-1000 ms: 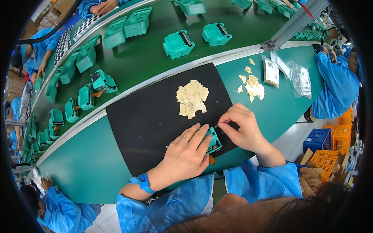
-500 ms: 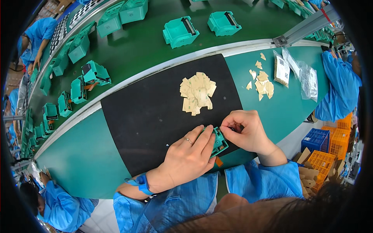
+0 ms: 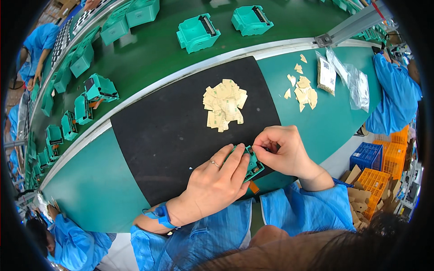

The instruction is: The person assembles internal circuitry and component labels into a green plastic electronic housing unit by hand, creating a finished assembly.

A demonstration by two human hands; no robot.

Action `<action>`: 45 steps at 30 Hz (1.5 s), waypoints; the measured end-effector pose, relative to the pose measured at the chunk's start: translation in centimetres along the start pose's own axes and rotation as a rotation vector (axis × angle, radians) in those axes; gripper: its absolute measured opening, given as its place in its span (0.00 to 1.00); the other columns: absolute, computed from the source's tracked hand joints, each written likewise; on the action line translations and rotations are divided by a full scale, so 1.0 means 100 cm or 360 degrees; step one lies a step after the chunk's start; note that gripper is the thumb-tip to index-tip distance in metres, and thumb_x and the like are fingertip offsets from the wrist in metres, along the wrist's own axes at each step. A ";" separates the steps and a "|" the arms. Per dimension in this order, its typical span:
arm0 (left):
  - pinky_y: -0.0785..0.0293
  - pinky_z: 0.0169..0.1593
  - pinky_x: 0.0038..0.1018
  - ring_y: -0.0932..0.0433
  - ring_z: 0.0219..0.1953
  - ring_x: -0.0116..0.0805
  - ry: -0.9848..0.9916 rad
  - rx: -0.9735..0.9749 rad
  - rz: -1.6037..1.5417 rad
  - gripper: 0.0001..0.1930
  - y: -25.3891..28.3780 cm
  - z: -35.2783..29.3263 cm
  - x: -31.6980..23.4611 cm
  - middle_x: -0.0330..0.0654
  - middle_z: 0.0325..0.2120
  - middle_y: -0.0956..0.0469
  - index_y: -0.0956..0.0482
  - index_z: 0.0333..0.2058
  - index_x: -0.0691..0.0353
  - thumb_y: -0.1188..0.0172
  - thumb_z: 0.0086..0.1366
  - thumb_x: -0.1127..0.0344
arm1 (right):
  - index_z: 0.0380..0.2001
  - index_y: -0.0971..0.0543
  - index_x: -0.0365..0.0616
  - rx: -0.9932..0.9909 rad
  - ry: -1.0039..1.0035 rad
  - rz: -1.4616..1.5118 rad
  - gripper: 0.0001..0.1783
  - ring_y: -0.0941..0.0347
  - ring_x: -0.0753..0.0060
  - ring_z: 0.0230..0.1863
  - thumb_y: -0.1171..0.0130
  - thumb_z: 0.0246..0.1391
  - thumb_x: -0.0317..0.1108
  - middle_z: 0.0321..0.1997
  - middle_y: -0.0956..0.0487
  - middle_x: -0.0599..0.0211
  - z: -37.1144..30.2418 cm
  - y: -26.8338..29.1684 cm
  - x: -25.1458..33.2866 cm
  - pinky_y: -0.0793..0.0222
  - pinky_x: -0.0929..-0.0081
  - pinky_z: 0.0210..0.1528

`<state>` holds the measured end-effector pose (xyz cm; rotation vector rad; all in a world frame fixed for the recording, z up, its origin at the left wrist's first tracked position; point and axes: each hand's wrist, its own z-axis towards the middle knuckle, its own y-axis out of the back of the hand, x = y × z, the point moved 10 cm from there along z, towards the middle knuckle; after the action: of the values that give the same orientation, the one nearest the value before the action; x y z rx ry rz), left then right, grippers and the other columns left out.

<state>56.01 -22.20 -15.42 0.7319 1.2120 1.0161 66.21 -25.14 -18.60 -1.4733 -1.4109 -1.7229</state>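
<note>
My left hand [image 3: 214, 176], a ring on one finger and a blue band at the wrist, lies over a small green plastic housing [image 3: 256, 168] and grips it at the mat's near edge. An orange flat strip [image 3: 254, 187] sticks out below the housing. At its far right end my right hand [image 3: 282, 151] is closed in a pinch of thumb and forefinger. Whatever is between those fingertips is too small to make out. Beyond both hands, a pile of cream adhesive pieces [image 3: 226, 101] lies on the black mat [image 3: 158, 140].
Torn cream scraps [image 3: 305, 94] and clear plastic bags [image 3: 357, 88] lie right of the mat. Past a metal rail [image 3: 190, 72], a green conveyor [image 3: 149, 58] carries several green housings [image 3: 197, 34]. Crates [image 3: 367, 156] and cardboard stand at right. Other people in blue work nearby.
The housings on the conveyor have shifted left. The whole view has moved slightly. Both hands keep nearly the same pose on the housing.
</note>
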 end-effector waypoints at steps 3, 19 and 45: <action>0.25 0.35 0.24 0.29 0.45 0.38 -0.0009 0.0017 0.0009 0.25 0.000 0.003 0.000 0.46 0.43 0.29 0.25 0.40 0.66 0.36 0.40 0.61 | 0.19 0.26 0.36 -0.0007 0.0022 -0.0005 0.03 0.33 0.81 0.15 0.41 0.38 0.22 0.15 0.29 0.67 0.001 0.001 -0.001 0.40 0.83 0.17; 0.25 0.33 0.23 0.29 0.45 0.38 -0.0071 0.0047 0.0157 0.24 -0.007 0.003 -0.003 0.47 0.43 0.30 0.25 0.40 0.67 0.38 0.43 0.59 | 0.21 0.25 0.36 0.0169 -0.0182 0.0244 0.02 0.30 0.84 0.19 0.42 0.42 0.24 0.17 0.25 0.68 0.007 -0.006 -0.024 0.36 0.86 0.20; 0.23 0.33 0.25 0.27 0.45 0.40 -0.0066 -0.0045 0.0098 0.20 -0.008 0.005 -0.002 0.50 0.45 0.30 0.24 0.36 0.66 0.38 0.43 0.62 | 0.20 0.25 0.37 -0.0006 0.0009 0.0028 0.04 0.31 0.79 0.16 0.39 0.38 0.23 0.16 0.27 0.66 0.003 0.008 -0.008 0.37 0.83 0.18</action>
<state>56.71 -22.72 -15.96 0.7683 1.1429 1.0619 67.21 -25.34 -19.01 -1.4773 -1.3884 -1.7190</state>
